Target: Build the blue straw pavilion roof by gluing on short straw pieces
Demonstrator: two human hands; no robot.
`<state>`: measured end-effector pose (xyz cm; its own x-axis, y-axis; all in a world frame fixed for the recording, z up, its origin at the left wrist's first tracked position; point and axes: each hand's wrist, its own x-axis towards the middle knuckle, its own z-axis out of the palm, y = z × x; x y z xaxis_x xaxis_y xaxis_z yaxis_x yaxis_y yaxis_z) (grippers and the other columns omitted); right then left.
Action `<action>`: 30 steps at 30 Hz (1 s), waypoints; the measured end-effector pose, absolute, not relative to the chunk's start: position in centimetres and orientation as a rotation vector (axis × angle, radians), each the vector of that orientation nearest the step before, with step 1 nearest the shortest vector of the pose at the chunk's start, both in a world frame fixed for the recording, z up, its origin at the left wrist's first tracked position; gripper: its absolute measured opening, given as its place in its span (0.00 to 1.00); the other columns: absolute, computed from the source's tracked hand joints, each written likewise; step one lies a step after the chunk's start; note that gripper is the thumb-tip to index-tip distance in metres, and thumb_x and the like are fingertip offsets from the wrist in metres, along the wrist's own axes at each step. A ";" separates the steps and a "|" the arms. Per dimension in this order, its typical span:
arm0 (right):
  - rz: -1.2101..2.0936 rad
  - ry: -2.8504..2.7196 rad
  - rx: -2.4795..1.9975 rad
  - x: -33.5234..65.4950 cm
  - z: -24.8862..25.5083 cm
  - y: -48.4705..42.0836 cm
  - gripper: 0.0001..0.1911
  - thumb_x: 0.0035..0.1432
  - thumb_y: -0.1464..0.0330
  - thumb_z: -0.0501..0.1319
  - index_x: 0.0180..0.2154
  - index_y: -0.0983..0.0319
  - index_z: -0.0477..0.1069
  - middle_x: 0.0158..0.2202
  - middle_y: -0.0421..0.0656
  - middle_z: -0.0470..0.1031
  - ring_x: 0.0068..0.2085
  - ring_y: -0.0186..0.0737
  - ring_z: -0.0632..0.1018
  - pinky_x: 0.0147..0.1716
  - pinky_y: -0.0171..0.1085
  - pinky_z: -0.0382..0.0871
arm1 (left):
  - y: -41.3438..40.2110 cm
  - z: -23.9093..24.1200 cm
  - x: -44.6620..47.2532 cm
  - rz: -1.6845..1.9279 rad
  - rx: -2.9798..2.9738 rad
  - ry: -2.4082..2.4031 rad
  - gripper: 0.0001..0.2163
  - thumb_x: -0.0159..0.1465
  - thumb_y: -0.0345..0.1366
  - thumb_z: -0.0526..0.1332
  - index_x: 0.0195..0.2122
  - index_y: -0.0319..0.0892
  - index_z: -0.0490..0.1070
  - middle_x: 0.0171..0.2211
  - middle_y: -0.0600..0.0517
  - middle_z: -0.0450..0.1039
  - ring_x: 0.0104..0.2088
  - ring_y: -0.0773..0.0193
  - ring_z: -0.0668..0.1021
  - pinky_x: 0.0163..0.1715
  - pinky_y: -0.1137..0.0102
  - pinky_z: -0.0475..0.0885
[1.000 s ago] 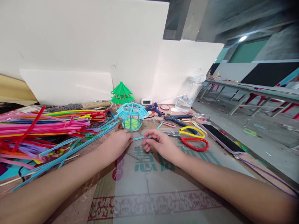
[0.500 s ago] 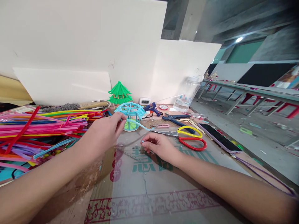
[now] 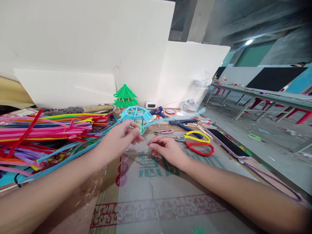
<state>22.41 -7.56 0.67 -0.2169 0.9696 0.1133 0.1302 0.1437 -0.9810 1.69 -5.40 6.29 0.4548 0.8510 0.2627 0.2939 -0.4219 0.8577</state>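
My left hand, slightly blurred, hovers left of centre with its fingers curled. A light blue pipe cleaner stretches from beside those fingers toward the right, its far end smeared by motion. Exactly where the fingers grip it is hidden. My right hand rests low over the mat, thumb and fingertips pinching a small light blue piece, mostly covered. Just behind my left hand stands a light blue pavilion-like model. Scissors with yellow and red handles lie beyond my right hand.
Bundled colourful pipe cleaners cover the left side. Behind are a green tiered roof model, a small digital clock, a glue gun and a clear bottle. Pliers and a phone lie right.
My left hand has come down and slightly right, nearer my right hand. The light blue pipe cleaner has swung up and out to the right. My right hand has barely moved.
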 end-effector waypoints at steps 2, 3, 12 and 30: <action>1.233 -1.496 -1.060 22.5 0.6 -7.4 0.13 0.52 0.59 0.66 0.34 0.61 0.72 0.25 0.38 0.75 0.25 0.34 0.76 0.27 0.35 0.71 | -5.0 3.8 2.9 0.816 1.844 0.930 0.12 0.64 0.47 0.56 0.36 0.42 0.66 0.30 0.51 0.78 0.31 0.62 0.79 0.33 0.67 0.74; 1.250 -1.488 -1.041 22.5 0.5 -7.4 0.14 0.52 0.58 0.66 0.35 0.62 0.71 0.26 0.39 0.76 0.26 0.35 0.77 0.28 0.36 0.73 | -4.9 2.8 3.2 0.802 1.810 0.933 0.12 0.64 0.46 0.55 0.36 0.42 0.66 0.31 0.51 0.77 0.32 0.63 0.79 0.33 0.68 0.74; 1.289 -1.572 -1.032 22.2 0.5 -7.3 0.13 0.53 0.61 0.66 0.36 0.62 0.69 0.27 0.38 0.75 0.26 0.32 0.76 0.29 0.34 0.72 | -4.9 0.4 3.8 0.840 1.790 0.829 0.10 0.63 0.43 0.58 0.36 0.40 0.69 0.30 0.52 0.75 0.31 0.66 0.76 0.32 0.72 0.70; 0.028 -2.484 -1.089 23.4 0.0 -6.2 0.09 0.65 0.69 0.55 0.36 0.61 0.74 0.38 0.47 0.73 0.42 0.42 0.73 0.43 0.41 0.67 | -4.9 0.2 3.8 0.969 1.953 0.883 0.07 0.65 0.37 0.54 0.34 0.41 0.67 0.30 0.54 0.69 0.32 0.66 0.71 0.35 0.72 0.67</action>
<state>23.41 -6.19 0.04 -0.6014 0.7064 0.3732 0.6977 0.6920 -0.1855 3.84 -4.90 0.18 0.4704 0.8236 0.3168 0.2389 -0.4645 0.8527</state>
